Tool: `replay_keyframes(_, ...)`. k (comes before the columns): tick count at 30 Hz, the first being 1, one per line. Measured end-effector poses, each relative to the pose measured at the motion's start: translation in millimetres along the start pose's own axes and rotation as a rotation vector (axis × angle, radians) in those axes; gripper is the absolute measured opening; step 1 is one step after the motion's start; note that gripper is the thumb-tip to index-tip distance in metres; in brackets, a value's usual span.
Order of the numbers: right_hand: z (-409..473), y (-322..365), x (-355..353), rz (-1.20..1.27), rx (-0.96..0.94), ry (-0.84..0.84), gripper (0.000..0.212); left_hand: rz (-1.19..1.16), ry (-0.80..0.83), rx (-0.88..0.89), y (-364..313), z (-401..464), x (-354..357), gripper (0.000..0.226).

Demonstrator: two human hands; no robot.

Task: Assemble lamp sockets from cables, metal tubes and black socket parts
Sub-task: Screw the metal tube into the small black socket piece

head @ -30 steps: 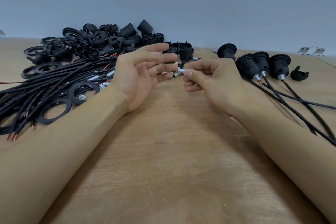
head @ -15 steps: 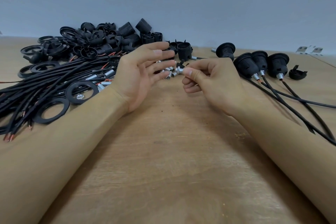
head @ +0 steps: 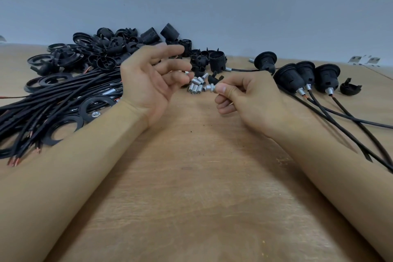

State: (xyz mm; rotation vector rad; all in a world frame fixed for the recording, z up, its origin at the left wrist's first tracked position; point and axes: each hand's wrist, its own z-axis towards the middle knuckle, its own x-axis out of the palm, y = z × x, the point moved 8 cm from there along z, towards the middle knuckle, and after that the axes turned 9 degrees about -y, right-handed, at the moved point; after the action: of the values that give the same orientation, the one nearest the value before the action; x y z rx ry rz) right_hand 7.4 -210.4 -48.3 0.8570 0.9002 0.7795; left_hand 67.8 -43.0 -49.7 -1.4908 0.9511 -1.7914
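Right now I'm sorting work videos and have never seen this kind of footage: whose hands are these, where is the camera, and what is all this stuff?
There is no machine: a person wears a camera on the head, looking down at their own bare arms over a wooden table. The right hand pinches a small metal tube; the left hand is open and holds nothing. Between them lies a cluster of loose metal tubes. On the left sit black cables with bare copper ends, flat rings and a pile of black socket parts. On the right lie three assembled sockets with cables attached.
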Motion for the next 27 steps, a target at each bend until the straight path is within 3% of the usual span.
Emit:
replay_keyframes(2,0,0,0,0.000,0.003,-0.004,0.019,0.069,-0.007,0.007,3,3,-2,0.028)
replay_keyframes(6,1,-2,0,0.002,0.009,-0.011,0.018,0.339,0.130,0.064,17,-2,13,0.032)
replay_keyframes(9,2,-5,-2,-0.004,0.018,-0.031,0.018,0.288,0.180,0.147,10,-7,19,0.023)
replay_keyframes(11,3,-6,-3,-0.018,0.019,-0.038,0.017,0.291,0.106,0.185,4,-4,13,0.019)
replay_keyframes(12,3,-6,-3,-0.023,0.019,-0.042,0.018,0.388,0.053,0.217,3,-2,8,0.016)
replay_keyframes(14,3,-6,-3,-0.023,0.026,-0.054,0.020,0.815,-0.040,0.421,-7,2,0,0.009)
replay_keyframes(16,2,-5,-5,-0.005,0.042,-0.072,0.022,1.253,-0.105,0.670,-19,5,-4,0.017)
replay_keyframes(17,2,-5,-6,0.006,0.049,-0.079,0.023,1.364,-0.147,0.704,-27,11,-11,0.025)
replay_keyframes(19,2,-4,-8,-0.005,0.045,-0.084,0.022,1.464,-0.182,0.607,-34,25,-31,0.038)
replay_keyframes(22,1,-4,-6,-0.032,0.043,-0.067,0.020,1.595,-0.049,0.493,-23,36,-43,0.034)
replay_keyframes(25,0,-5,-2,-0.041,0.052,-0.044,0.017,1.712,-0.093,0.574,-23,34,-37,0.040)
replay_keyframes(27,-1,-5,-1,-0.044,0.050,-0.035,0.016,1.732,0.002,0.629,-17,31,-26,0.048)
